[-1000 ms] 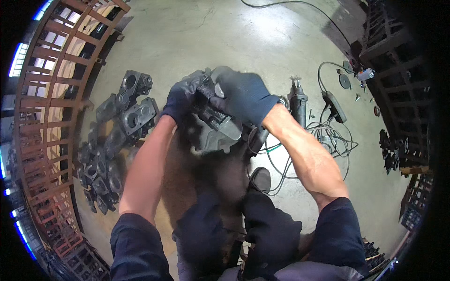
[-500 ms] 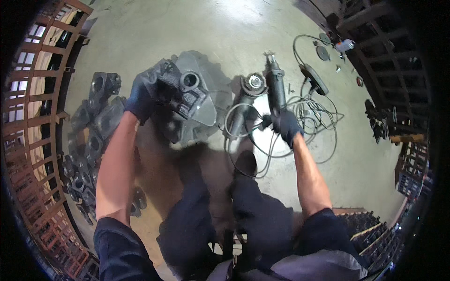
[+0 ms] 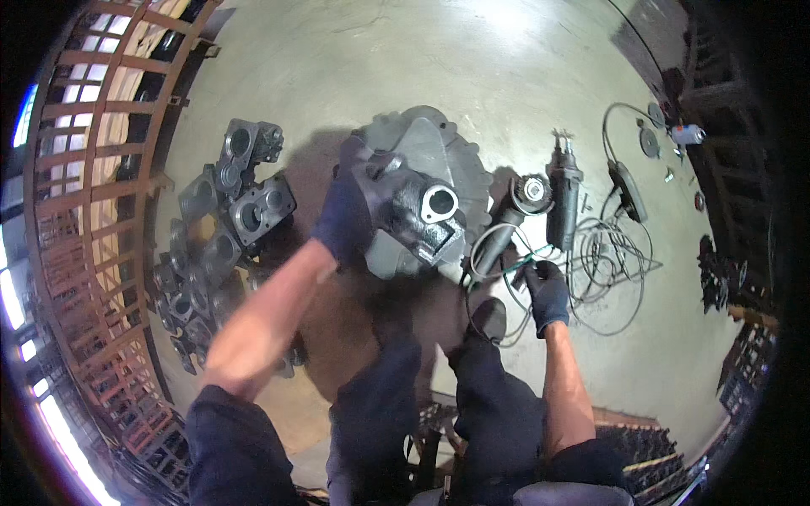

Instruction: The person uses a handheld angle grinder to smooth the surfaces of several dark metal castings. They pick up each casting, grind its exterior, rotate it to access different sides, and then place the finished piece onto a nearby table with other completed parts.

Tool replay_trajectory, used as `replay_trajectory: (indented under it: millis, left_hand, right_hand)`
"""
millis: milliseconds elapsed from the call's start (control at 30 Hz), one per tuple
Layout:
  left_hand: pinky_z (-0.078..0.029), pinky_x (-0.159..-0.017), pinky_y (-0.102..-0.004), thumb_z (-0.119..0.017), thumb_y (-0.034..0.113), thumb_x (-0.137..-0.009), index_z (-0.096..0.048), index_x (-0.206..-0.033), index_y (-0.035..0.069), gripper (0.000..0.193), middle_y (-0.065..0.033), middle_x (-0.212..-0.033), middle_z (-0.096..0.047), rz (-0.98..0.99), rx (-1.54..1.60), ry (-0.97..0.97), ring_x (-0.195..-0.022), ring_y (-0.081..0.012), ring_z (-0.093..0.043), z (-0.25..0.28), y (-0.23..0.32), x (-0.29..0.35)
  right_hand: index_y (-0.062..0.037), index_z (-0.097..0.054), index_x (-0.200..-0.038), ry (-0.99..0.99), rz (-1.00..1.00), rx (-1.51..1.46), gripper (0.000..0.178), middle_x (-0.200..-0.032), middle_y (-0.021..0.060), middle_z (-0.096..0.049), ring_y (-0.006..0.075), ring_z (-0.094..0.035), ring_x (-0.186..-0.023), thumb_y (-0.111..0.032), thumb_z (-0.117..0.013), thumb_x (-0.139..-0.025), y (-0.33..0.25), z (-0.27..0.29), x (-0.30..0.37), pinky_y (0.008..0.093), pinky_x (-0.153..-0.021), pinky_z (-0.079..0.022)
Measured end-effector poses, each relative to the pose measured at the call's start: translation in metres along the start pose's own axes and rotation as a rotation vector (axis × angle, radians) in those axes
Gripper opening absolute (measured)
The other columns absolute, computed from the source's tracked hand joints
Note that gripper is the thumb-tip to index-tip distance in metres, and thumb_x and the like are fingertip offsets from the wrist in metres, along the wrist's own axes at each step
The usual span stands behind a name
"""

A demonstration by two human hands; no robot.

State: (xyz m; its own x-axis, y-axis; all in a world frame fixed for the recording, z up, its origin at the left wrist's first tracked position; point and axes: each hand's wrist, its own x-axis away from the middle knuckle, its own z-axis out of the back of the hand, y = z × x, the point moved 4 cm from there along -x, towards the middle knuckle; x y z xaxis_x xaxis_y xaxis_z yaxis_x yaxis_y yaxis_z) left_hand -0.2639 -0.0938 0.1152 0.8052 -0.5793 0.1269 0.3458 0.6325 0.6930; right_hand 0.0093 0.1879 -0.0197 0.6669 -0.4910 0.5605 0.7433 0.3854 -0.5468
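Floor [image 3: 337, 67]: wide passage beyond the large casting [image 3: 413, 202]. Gap, shadowed: between large casting and castings pile [image 3: 253, 211], the left hand [image 3: 344, 202] and forearm closing its near end. Gap, narrow: between large casting and grinder [image 3: 511, 232]. Obstacles, right: grinder and straight tool [image 3: 563, 202] (2 side by side), cable loops [image 3: 607, 261] flanking the right hand [image 3: 547, 291]. Obstacle, far left: slatted rack [image 3: 67, 204].

Over on the left we have a red-brown slatted rack [image 3: 91, 201] sweeping from far to near. Across at the far right we spot a pale can [image 3: 688, 134] near a dark round disc [image 3: 649, 142], and nearer on that side we pick up dark jagged parts [image 3: 713, 274] on the floor [image 3: 675, 337].
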Motion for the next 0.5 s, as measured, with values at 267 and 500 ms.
replay_trajectory:
  millis: [267,500]
  left_hand:
    - [-0.047,-0.058,-0.0412,-0.072,0.02,-0.083,-0.065,-0.089,0.004,0.018,-0.0135,-0.07,-0.066,0.125,0.128,-0.143,-0.065,-0.0281,-0.066,0.027,0.146,0.091]
    - [-0.051,-0.062,-0.0465,-0.07,0.025,-0.082,-0.068,-0.1,0.004,0.027,-0.0143,-0.081,-0.067,-0.177,-0.007,0.005,-0.071,-0.0347,-0.065,0.152,0.317,0.168]
  right_hand:
    - [-0.0049,-0.051,-0.14,-0.623,-0.365,-1.285,0.056,-0.113,0.0124,-0.067,0.0237,-0.068,-0.101,-0.045,-0.053,-0.101,-0.091,0.006,0.143,0.0345,-0.079,-0.058]
    - [-0.003,-0.053,-0.133,-0.709,-0.473,-1.278,0.052,-0.108,0.0115,-0.067,0.025,-0.066,-0.099,-0.038,-0.063,-0.096,-0.229,0.07,0.274,0.0349,-0.081,-0.057]
